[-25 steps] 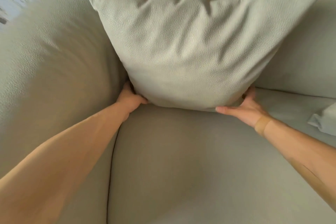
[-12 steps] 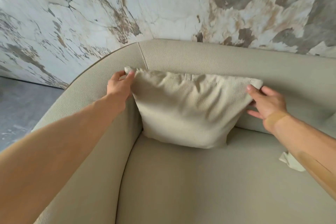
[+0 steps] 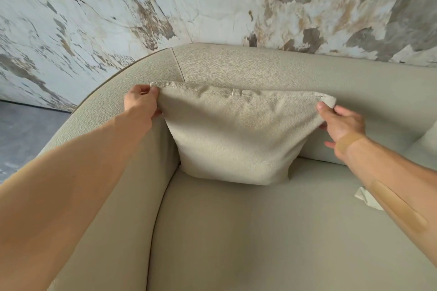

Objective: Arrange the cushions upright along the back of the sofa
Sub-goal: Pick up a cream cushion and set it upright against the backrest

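Since a second ago, the left hand (image 3: 142, 101) and right hand (image 3: 340, 123) have moved from the cushion's (image 3: 236, 137) bottom corners to pinching its top corners, against the sofa's (image 3: 260, 66) back corner

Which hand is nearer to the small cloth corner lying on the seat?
Right. The right hand grips the cushion just above the cloth corner; the left hand is far across.

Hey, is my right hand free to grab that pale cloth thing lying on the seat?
Probably not yet: the right hand pinches the cushion corner. Once it lets go, nothing blocks the cloth, beside that forearm.
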Demonstrator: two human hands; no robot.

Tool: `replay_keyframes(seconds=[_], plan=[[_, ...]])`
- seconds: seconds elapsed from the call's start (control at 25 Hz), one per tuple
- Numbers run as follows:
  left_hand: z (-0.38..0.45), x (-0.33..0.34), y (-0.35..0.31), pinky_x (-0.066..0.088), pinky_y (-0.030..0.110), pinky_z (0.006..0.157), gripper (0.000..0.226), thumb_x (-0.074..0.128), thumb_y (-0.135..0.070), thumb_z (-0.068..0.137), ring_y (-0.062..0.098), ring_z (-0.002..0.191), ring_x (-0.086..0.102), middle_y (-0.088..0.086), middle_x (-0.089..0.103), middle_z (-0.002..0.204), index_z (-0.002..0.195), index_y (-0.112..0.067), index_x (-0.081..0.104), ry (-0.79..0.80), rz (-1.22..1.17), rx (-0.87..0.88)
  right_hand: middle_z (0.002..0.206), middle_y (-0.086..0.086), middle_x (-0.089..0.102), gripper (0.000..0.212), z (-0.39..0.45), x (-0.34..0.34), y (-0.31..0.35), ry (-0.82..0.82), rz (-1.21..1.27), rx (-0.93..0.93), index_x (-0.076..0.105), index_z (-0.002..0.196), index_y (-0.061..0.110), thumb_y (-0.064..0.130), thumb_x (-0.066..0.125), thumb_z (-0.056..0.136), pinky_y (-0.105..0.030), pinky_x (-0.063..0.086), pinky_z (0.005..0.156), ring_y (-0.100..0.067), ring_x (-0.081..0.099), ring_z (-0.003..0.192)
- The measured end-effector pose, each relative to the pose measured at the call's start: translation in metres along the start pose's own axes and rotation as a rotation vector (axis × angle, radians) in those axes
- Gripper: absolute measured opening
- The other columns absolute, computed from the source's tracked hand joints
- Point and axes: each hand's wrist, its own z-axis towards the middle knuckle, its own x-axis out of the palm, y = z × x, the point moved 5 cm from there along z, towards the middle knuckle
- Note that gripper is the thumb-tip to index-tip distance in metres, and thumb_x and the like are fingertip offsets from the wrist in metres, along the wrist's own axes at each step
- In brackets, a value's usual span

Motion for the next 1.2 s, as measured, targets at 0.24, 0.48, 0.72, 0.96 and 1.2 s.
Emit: replay_keyframes(seconds=[0.24,0.48,0.72,0.96,1.2], plan=[[-0.052,-0.006,-0.023,0.042,0.041,0.103,0.064,0.049,-0.06,0.091,0.025,0.126,0.052,-0.004,0.046,0.147,0.146,-0.032,0.034,0.056,0.315,0.294,0.153,-0.003,0.041,0.073,-0.02,-0.023,0.007,0.101,-0.463,-0.138,0.03,0.152,0.026,0.052,0.057,0.09,-0.034,0.031,0.11,-0.026,0.04,0.139],[-0.151,0.024,-0.03,0.031,0.054,0.111,0.076,0.044,-0.066,0.089,0.023,0.147,0.023,-0.003,0.021,0.162,0.153,-0.031,0.023,0.232,0.721,0.579,0.163,0.006,0.016,0.071,-0.069,-0.098,0.012,0.146,-0.922,-0.199,0.017,0.153,0.038,0.064,0.041,0.091,-0.06,0.018,0.113,-0.027,0.009,0.15],[-0.25,0.104,-0.042,0.018,0.045,0.116,0.092,0.034,-0.083,0.078,0.016,0.151,0.008,-0.008,0.012,0.164,0.154,-0.036,0.016,0.442,0.938,0.78,0.164,0.008,0.007,0.07,-0.049,-0.208,0.005,0.077,-1.023,-0.153,0.012,0.152,0.043,0.068,0.034,0.09,-0.062,0.007,0.114,-0.027,-0.004,0.151],[-0.346,0.206,-0.046,0.015,0.042,0.119,0.092,0.036,-0.082,0.079,0.015,0.151,0.007,-0.009,0.013,0.163,0.154,-0.034,0.017,0.472,0.951,0.791,0.164,0.008,0.004,0.073,0.015,-0.349,-0.024,0.054,-1.031,-0.131,0.011,0.152,0.043,0.068,0.038,0.089,-0.062,0.011,0.113,-0.027,0.0,0.151],[-0.41,0.3,-0.033,0.018,0.044,0.119,0.091,0.039,-0.08,0.079,0.014,0.15,0.008,-0.01,0.015,0.163,0.154,-0.034,0.016,0.462,1.007,0.708,0.162,0.004,0.015,0.076,0.094,-0.492,-0.059,0.047,-1.029,-0.082,0.013,0.152,0.04,0.067,0.043,0.088,-0.063,0.022,0.109,-0.03,0.016,0.146]])
